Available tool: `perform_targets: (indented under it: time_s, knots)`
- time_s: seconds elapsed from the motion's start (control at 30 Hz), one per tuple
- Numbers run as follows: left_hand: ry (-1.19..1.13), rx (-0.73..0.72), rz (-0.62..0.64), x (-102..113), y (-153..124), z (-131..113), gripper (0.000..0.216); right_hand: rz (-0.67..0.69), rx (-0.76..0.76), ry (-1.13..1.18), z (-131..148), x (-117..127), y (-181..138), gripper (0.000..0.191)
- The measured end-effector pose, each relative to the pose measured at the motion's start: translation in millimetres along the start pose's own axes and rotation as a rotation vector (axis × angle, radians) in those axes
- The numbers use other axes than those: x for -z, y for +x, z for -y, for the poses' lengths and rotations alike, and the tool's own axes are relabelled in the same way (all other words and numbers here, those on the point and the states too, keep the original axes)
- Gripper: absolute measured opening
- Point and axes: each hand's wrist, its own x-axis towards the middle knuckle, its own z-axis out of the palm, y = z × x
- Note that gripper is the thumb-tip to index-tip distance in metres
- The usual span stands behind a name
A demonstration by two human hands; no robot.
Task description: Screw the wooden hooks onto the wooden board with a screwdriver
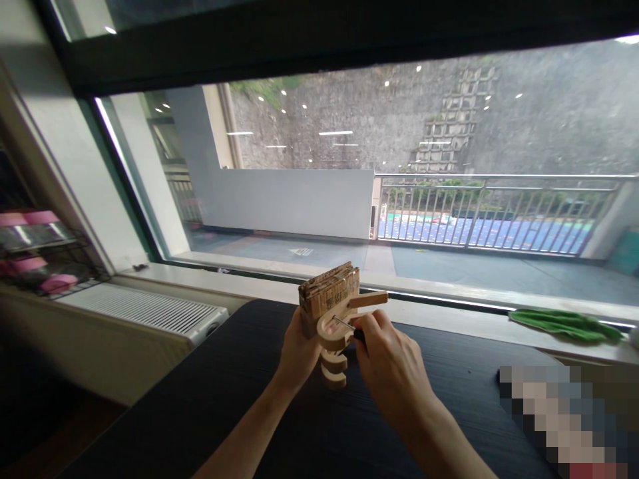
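Note:
Above the dark table (219,392) I see a wooden piece (329,340) with curved, hook-like arms and a straight bar, set against a block of layered brown cardboard (328,290). My left hand (297,346) is wrapped around the left side of this assembly, its fingers partly hidden behind it. In my right hand (384,346) is a screwdriver (358,333) with a black handle, gripped between thumb and fingers. Its thin metal shaft points left, and the tip meets the face of the wooden piece or lies very near it.
A green cloth (564,326) lies on the window sill to the right. Beyond the table's left edge stands a white radiator (150,309), with pink-lidded containers (34,266) on a rack beside it. A pixelated patch covers the lower right. The window rises behind the table.

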Motion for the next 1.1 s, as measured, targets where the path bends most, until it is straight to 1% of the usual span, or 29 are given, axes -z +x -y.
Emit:
perform_targets:
  time_s: [0.13, 0.23, 0.33, 0.47, 0.6, 0.67, 0.77, 0.83, 0.87, 1.0, 1.1]
  knots:
    - [0.017, 0.004, 0.011, 1.3, 0.1, -1.1, 0.048, 0.011, 0.001, 0.001, -1.6, 0.0, -1.2, 0.017]
    - [0.016, -0.003, 0.028, 2.7, 0.8, 1.0, 0.047, 0.012, -0.003, 0.049, -5.7, -2.1, -0.8, 0.014]
    - [0.031, -0.001, 0.017, 3.4, 1.7, 3.8, 0.047, 0.035, -0.007, 0.113, -9.9, -4.4, 0.8, 0.012]
    - [0.061, 0.019, -0.010, 4.1, 3.0, 6.3, 0.046, 0.088, -0.023, 0.127, -12.7, -6.3, 2.5, 0.018]
    - [0.058, 0.000, 0.017, 4.8, 3.4, 7.2, 0.044, 0.109, -0.024, 0.117, -11.7, -6.3, 2.3, 0.025]
    - [0.055, -0.001, 0.022, 4.7, 3.1, 6.5, 0.044, 0.103, -0.020, 0.133, -10.2, -6.0, 1.2, 0.025]
    - [0.027, 0.003, 0.031, 3.5, 2.3, 4.6, 0.045, 0.064, -0.006, 0.174, -8.0, -5.9, -0.9, 0.016]
    - [-0.008, 0.003, 0.038, 2.5, 1.9, 4.0, 0.046, 0.046, -0.012, 0.183, -7.0, -5.8, -1.6, 0.025]
    - [-0.022, 0.001, 0.039, 2.2, 1.7, 4.0, 0.046, 0.041, -0.018, 0.175, -6.5, -5.5, -1.7, 0.027]
    - [-0.015, -0.020, 0.048, 2.1, 1.6, 5.1, 0.045, 0.017, -0.008, 0.084, -4.6, -1.9, -0.7, 0.018]
    - [0.016, -0.018, 0.052, 2.9, 1.4, 4.9, 0.045, 0.010, 0.002, 0.020, -3.1, 1.7, -1.0, 0.018]
